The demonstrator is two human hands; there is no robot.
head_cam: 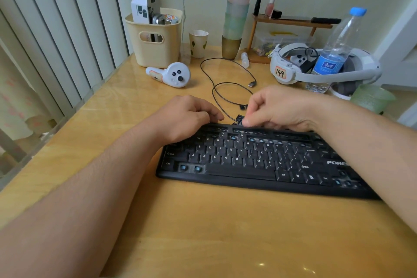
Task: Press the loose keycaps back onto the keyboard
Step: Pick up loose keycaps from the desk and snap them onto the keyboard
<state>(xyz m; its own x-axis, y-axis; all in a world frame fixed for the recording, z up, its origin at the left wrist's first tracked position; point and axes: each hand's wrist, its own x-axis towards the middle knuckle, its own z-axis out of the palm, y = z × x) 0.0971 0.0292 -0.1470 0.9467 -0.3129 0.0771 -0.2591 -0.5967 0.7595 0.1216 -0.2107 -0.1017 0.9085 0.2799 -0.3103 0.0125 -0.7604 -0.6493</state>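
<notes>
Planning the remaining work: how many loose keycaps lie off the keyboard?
2 visible: one keycap beside the cable, another at the right hand fingertips; more may be hidden.

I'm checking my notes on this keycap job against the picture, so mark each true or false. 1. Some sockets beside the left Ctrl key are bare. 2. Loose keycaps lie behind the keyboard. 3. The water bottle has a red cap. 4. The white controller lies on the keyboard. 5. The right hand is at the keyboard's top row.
1. True: two bare sockets show on the keyboard.
2. True: loose keycaps lie there by the black cable.
3. False: the water bottle has a blue cap.
4. False: the white controller lies on the table, by the beige bin.
5. True: the right hand is there, fingers curled.
</notes>
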